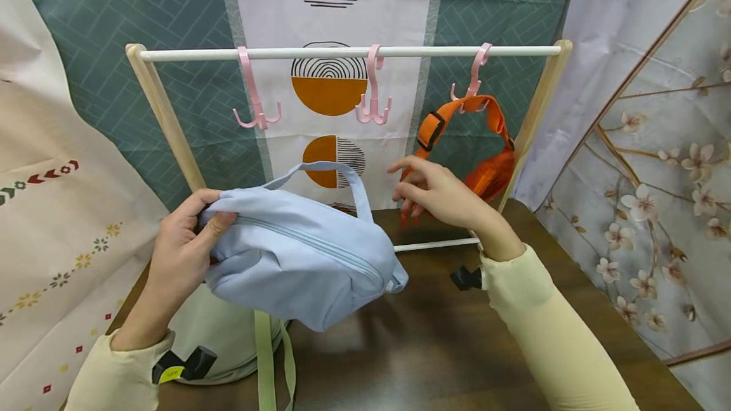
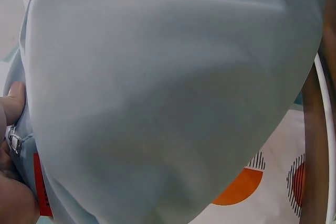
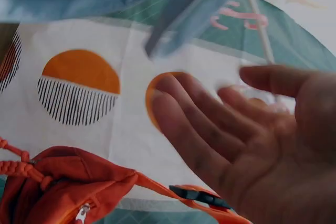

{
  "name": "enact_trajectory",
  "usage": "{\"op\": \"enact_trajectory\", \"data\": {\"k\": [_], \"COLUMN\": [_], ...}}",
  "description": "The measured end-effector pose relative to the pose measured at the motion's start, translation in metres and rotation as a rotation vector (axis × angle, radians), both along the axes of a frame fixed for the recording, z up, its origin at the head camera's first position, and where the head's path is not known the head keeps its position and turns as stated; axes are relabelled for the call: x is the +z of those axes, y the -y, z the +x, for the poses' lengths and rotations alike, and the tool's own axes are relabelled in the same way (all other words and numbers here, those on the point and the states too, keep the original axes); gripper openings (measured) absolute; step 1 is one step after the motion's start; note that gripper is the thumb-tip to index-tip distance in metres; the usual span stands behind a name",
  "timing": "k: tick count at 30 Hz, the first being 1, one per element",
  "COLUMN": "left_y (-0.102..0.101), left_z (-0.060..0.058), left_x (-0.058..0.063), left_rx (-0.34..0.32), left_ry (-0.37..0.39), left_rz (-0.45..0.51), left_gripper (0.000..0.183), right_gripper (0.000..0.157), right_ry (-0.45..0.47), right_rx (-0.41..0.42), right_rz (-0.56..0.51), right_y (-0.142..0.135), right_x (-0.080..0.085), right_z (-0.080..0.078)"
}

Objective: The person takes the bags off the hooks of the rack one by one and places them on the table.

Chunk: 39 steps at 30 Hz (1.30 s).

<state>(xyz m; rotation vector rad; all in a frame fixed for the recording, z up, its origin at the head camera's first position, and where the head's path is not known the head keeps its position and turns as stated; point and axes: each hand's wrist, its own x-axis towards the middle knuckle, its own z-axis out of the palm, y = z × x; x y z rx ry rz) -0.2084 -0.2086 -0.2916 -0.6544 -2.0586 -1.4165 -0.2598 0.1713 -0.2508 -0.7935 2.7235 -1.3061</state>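
A light blue zippered bag (image 1: pixel 302 246) is held up above the table, tilted, its strap (image 1: pixel 345 173) arching over the top. My left hand (image 1: pixel 185 252) grips the bag's left end, thumb over the fabric near the zipper. In the left wrist view the bag (image 2: pixel 157 93) fills most of the picture, with a red tag (image 2: pixel 42 187) by the fingers. My right hand (image 1: pixel 440 192) hovers right of the strap, apart from it, fingers loosely bent and holding nothing. Behind that hand, an orange bag (image 1: pixel 493 170) hangs by its strap from the right pink hook (image 1: pixel 476 71).
A white rail (image 1: pixel 320 53) on wooden posts carries two more pink hooks, the left one (image 1: pixel 257 100) and the middle one (image 1: pixel 374 94), with nothing hung on them. A pale green bag (image 1: pixel 228 341) with a strap lies on the dark table (image 1: pixel 411 347) at the left.
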Motion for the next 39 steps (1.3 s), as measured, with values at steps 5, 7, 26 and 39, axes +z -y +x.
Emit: {"op": "enact_trajectory", "data": {"k": [5, 7, 26, 39], "left_y": [-0.002, -0.004, -0.029, -0.036], "left_z": [0.001, 0.001, -0.001, -0.006], "left_x": [0.002, 0.002, -0.016, -0.033], "left_rx": [0.016, 0.027, -0.013, -0.03], "left_ry": [0.009, 0.015, 0.003, 0.066], "left_rz": [0.027, 0.036, 0.081, -0.174], "left_gripper": [0.017, 0.016, 0.013, 0.037], "right_gripper": [0.052, 0.058, 0.07, 0.066], "right_ry": [0.114, 0.152, 0.083, -0.003], "right_rx": [0.2, 0.233, 0.006, -0.071], "right_rz": [0.08, 0.063, -0.173, -0.387], "right_y": [-0.01, -0.013, 0.016, 0.002], "right_x": [-0.014, -0.02, -0.061, -0.072], "right_z": [0.022, 0.031, 0.062, 0.056]}}
